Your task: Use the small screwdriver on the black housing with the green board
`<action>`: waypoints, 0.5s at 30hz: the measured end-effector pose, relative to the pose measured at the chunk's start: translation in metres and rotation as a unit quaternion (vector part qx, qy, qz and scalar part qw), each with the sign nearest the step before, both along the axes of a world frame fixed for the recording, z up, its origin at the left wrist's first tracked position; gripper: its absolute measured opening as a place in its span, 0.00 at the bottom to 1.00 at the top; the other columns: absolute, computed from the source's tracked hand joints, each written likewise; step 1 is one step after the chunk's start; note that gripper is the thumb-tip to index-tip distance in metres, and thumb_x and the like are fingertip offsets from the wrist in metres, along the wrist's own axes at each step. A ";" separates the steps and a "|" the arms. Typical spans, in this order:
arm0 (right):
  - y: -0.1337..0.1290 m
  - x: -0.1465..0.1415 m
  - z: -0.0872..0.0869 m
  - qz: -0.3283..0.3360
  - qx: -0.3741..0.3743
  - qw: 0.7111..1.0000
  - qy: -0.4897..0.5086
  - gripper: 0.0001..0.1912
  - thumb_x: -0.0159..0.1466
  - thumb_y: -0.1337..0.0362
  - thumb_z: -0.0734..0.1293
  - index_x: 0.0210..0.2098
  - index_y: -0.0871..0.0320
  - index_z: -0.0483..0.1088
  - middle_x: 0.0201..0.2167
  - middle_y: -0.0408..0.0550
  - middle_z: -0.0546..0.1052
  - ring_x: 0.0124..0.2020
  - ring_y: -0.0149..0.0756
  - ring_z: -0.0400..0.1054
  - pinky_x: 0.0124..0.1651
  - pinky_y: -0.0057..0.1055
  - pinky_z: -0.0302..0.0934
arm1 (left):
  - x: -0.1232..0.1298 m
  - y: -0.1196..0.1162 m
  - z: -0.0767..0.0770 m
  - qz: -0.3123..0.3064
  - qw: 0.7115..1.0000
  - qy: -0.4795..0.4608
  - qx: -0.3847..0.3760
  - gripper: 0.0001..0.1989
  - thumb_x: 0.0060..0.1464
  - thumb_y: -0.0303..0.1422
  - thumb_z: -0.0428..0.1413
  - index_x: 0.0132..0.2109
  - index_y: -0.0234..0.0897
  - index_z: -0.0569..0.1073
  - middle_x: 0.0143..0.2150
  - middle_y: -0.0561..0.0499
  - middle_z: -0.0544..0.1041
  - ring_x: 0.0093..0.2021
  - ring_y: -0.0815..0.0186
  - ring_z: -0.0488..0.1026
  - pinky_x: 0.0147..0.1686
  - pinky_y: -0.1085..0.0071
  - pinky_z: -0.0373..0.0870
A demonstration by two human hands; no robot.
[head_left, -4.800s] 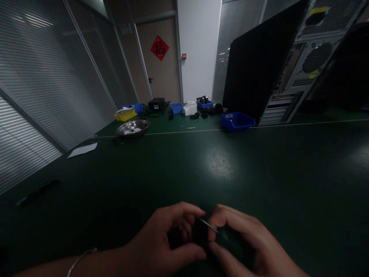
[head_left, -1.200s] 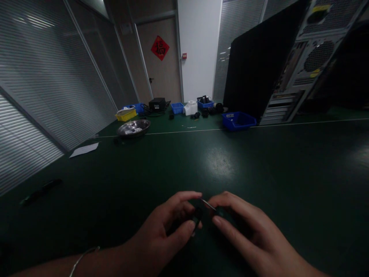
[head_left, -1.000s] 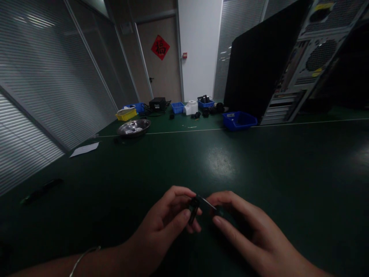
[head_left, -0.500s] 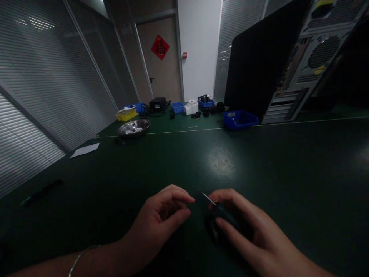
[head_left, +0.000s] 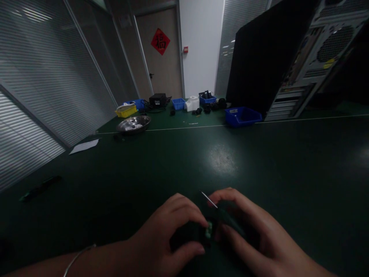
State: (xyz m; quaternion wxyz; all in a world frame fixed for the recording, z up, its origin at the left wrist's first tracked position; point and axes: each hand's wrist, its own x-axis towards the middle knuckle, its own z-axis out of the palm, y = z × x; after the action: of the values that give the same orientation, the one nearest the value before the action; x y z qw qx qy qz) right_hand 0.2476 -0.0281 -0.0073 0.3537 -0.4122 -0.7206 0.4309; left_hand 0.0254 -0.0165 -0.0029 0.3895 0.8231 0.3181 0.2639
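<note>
My right hand (head_left: 256, 231) is closed around the dark green handle of a screwdriver (head_left: 209, 199), whose thin metal shaft points up and left. Between both hands, near my right thumb, is a small dark part with a light green face (head_left: 209, 230); dimness and blur hide its exact kind. My left hand (head_left: 175, 227) has thumb and fingers curled about this part's left side, the forefinger's tip against its green face. Below both hands lies the dark green tabletop (head_left: 138, 169).
A dark pen-like tool (head_left: 40, 188) and a white paper (head_left: 84, 146) lie at left. Farther back stand a metal bowl (head_left: 133, 124), a yellow bin (head_left: 126, 111), a white device (head_left: 192, 103) and a blue bin (head_left: 242, 117). A black computer case (head_left: 259, 57) rises at right.
My left hand has moved right and down, onto the small dark part beside my right hand. The right hand keeps hold of the screwdriver. The view has tilted slightly.
</note>
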 end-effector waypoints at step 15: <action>0.000 0.001 -0.001 0.009 0.009 1.000 0.023 0.23 0.64 0.73 0.63 0.53 0.43 0.67 0.41 0.42 0.77 0.44 0.38 0.75 0.43 0.29 0.73 | -0.002 0.001 -0.007 0.087 0.995 0.050 -0.011 0.14 0.56 0.21 0.52 0.47 0.39 0.71 0.44 0.48 0.75 0.44 0.60 0.71 0.45 0.62 0.68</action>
State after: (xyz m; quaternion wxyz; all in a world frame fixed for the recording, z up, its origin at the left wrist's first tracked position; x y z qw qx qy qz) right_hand 0.2483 -0.0279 -0.0079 0.3700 -0.3928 -0.7197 0.4368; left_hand 0.0230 -0.0152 -0.0099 0.3579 0.8002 0.4100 0.2520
